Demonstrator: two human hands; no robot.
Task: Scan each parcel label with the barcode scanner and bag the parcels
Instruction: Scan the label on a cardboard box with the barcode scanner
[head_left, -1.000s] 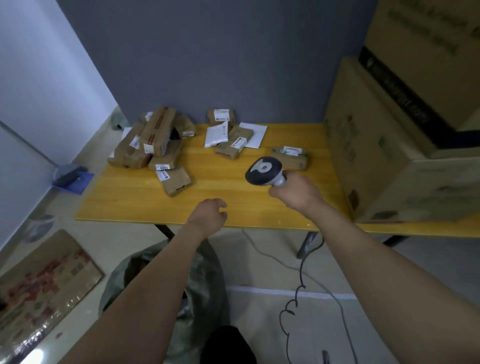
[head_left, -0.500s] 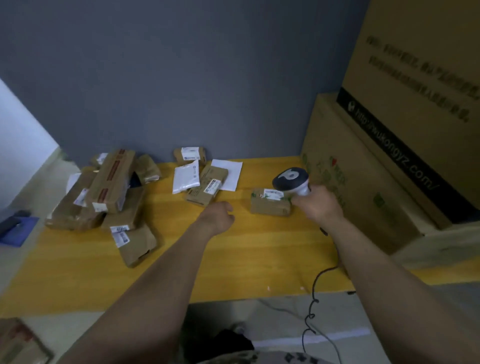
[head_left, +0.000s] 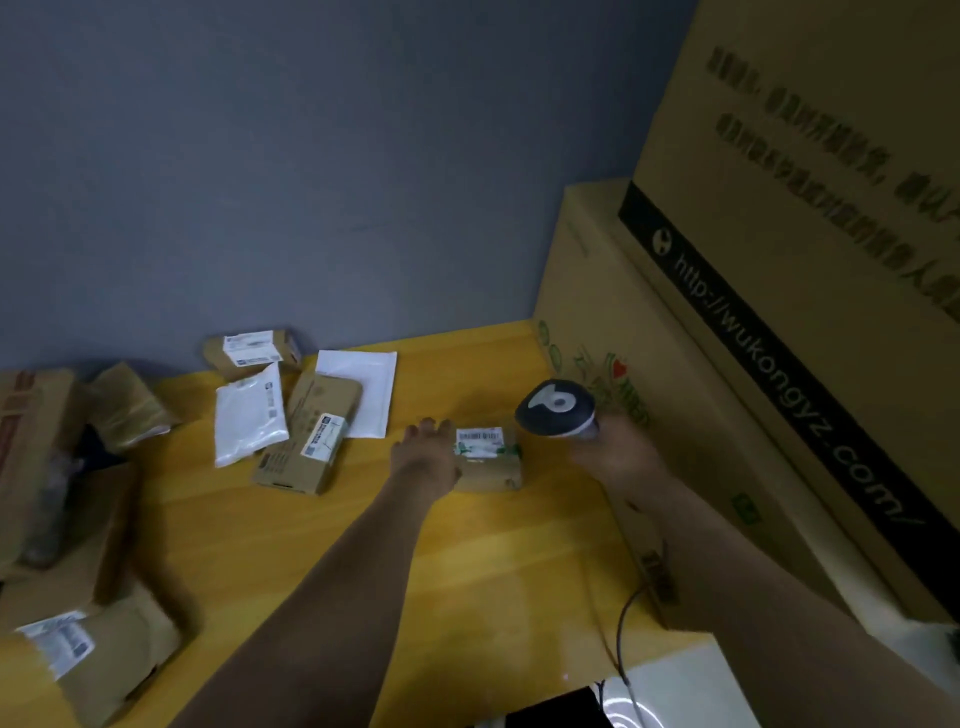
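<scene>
So, quick rundown of the scan step:
Left fingers: left hand (head_left: 427, 453) lies on the left end of the small brown parcel (head_left: 491, 460), fingers loosely spread; can't tell if they've actually closed on it.
Right fingers: right hand (head_left: 615, 451) wrapped round the grip of the barcode scanner (head_left: 556, 408), head hanging just beside the parcel's right end.
Parcel: flat on the yellow table (head_left: 322, 545), white label (head_left: 480, 441) facing up.
Tip: I'd pin the parcel, keep fingers off the label, tilt the scanner head down at the barcode.
Further out: other parcels (head_left: 306, 436) wait to the left, big cartons (head_left: 779, 338) crowd the right.
</scene>
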